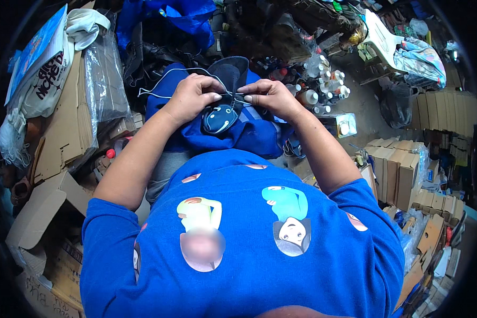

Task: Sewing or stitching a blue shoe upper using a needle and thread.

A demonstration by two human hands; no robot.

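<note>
Head view: pinching a pale shoelace (191, 69) over a navy lace-up shoe (217, 121), using the left hand (195, 96) with thumb and forefinger pressed together at the shoe's left. Gripping the lace likewise with the right hand (274, 97), with a tight fingertip pinch at the shoe's right. Supporting the shoe on blue cloth (255, 139) beneath it, toe toward the body. Showing plastic bottles (308, 97) farther right of the shoe, cardboard (71, 127) well to its left.
</note>
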